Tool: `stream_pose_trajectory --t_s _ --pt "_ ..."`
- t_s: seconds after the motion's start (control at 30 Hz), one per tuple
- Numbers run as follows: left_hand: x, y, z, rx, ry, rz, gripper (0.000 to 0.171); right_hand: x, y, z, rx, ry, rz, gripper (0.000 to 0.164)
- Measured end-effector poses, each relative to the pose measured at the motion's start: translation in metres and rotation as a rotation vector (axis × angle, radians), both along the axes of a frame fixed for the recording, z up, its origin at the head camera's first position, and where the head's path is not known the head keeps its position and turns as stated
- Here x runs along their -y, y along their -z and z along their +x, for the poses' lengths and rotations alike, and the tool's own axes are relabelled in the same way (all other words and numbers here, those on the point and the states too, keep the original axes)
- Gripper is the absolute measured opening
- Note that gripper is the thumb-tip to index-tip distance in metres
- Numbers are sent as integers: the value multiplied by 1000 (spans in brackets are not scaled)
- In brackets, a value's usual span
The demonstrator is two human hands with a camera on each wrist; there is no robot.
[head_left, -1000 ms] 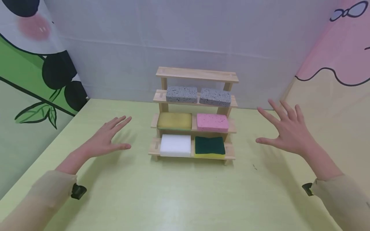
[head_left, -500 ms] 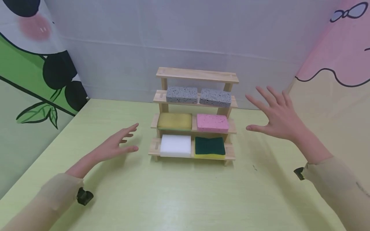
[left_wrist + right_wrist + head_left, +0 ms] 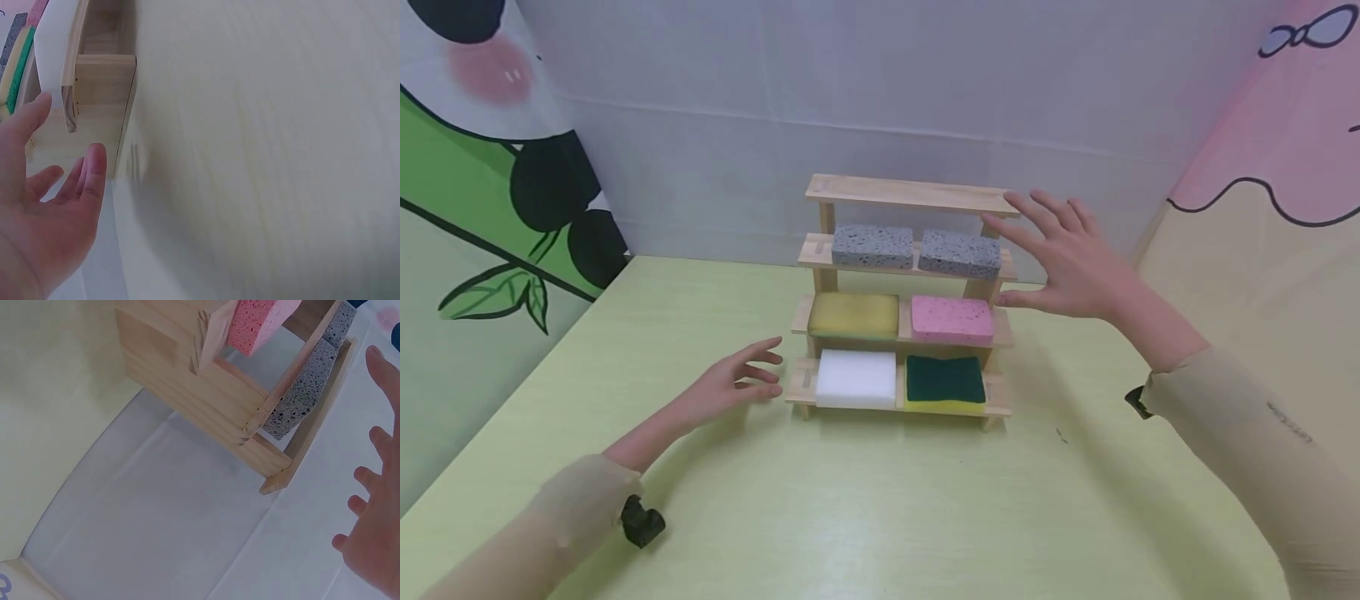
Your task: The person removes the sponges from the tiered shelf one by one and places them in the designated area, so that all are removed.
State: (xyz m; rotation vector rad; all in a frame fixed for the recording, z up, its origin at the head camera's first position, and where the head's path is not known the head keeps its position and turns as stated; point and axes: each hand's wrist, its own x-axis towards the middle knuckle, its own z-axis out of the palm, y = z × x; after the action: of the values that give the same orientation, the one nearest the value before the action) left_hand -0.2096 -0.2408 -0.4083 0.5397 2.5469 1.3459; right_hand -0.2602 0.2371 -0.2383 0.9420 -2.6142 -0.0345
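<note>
A stepped wooden rack [image 3: 913, 193] stands mid-table. Its second tier from the top bears two grey speckled blocks, the left one [image 3: 872, 247] and the right one [image 3: 960, 254]. Below them lie a yellow sponge [image 3: 853, 316] and a pink sponge [image 3: 952, 320]. On the lowest tier sit a white sponge [image 3: 856, 378] and a yellow sponge with a dark green scouring top [image 3: 944, 380]. My left hand [image 3: 730, 385], fingers loosely bent, hovers just left of the lowest tier, holding nothing. My right hand [image 3: 1071, 258] spreads its fingers by the rack's upper right end, also holding nothing.
The rack stands on a pale yellow table [image 3: 880, 508] in front of a white cloth backdrop [image 3: 880, 83]. Cartoon-printed panels flank it at the left [image 3: 490, 250] and right [image 3: 1262, 250]. A small dark mark [image 3: 1062, 436] lies on the table right of the rack.
My left hand has moved right, toward the rack's lower left end, its fingers bending more. My right hand has moved left and up to the rack's upper right. The sponges and blocks have stayed put.
</note>
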Motion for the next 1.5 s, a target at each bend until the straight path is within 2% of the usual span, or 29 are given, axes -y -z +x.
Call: stream_pose_trajectory --t_s 0.3,0.67,0.93,1.13,1.5 --pt "-13 5 5 55 -24 106 74 22 -12 -17 72 -47 -31 93" --pt "-15 9 15 126 -36 202 68 49 -20 -39 163 -107 -56 89" --pt "-19 11 19 152 -53 198 66 68 -20 -56 222 -169 -72 91" --pt "-21 13 20 164 -45 233 68 86 -20 -66 300 -236 -98 91" --pt "-23 15 20 198 -45 286 66 117 -20 -74 392 -320 -131 88"
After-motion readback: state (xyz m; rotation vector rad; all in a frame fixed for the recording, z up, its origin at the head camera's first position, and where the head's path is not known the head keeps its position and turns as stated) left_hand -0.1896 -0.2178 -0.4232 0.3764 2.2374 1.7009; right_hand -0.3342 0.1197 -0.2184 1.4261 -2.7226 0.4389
